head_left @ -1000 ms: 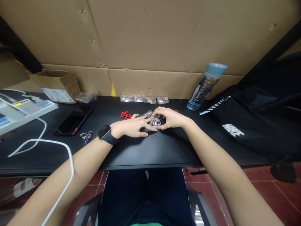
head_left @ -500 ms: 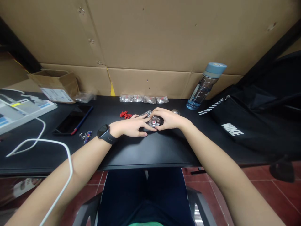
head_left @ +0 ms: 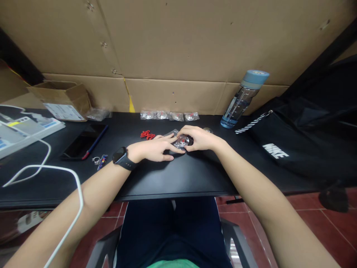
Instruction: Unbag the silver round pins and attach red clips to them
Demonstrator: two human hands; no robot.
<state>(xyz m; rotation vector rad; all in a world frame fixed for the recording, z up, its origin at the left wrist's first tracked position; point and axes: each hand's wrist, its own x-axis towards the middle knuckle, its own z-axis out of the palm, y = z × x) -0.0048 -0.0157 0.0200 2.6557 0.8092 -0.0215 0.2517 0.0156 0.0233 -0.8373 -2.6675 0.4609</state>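
- On the table point(head_left: 178, 180), left: the carton point(head_left: 63, 100), with the phone point(head_left: 85, 141) before it
- Right of the phone's near end: the keyring point(head_left: 102, 162)
- Back middle: four packets point(head_left: 176, 116) in a row
- Before them, leftward: the cord point(head_left: 147, 134)
- Between left hand point(head_left: 158, 149) and right hand point(head_left: 198, 138): the disc point(head_left: 182, 140)
- Right: the bottle point(head_left: 241, 106), then the bag point(head_left: 279, 145)

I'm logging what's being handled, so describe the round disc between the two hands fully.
The disc is shiny, silvery and metal-looking, with ring-like contours and a small red mark near its middle. It sits face up at the black table, with crinkled clear plastic around it. The left hand's fingertips reach its left side; the right hand curves around its right. Exact contact is unclear.
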